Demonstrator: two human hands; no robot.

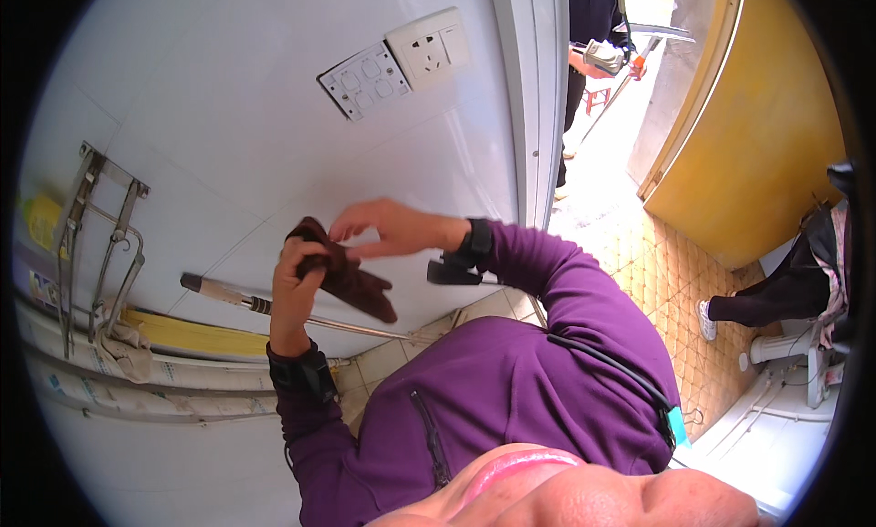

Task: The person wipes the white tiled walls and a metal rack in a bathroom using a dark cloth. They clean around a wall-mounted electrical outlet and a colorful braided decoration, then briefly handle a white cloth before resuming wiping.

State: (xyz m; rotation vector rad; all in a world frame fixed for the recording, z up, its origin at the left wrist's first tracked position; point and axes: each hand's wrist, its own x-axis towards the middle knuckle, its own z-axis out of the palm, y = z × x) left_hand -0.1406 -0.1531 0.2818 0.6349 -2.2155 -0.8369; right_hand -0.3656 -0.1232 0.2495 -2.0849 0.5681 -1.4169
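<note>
Smooth, pale wall panels (228,144) are gleaming behind the hands, and a slim metal pole (233,296) is slanting behind the left wrist. The left hand (296,288) is closing its fingers around a dark brown cloth (358,290), soft and matte, bunching at its upper end and trailing toward the lower right. The right hand (394,227) is curving at the cloth's upper edge, thumb and forefinger parting; whether they are pinching it, I cannot tell.

Your left hand (294,294) and right hand (397,228) are close together, ahead of your torso (538,390).
Your left forearm (310,427) comes up from the lower edge, the hand above it curled in a grip; your right arm (561,271) bends and reaches leftward, the hand loosely curved, though whether its fingertips pinch is hard to tell.
</note>
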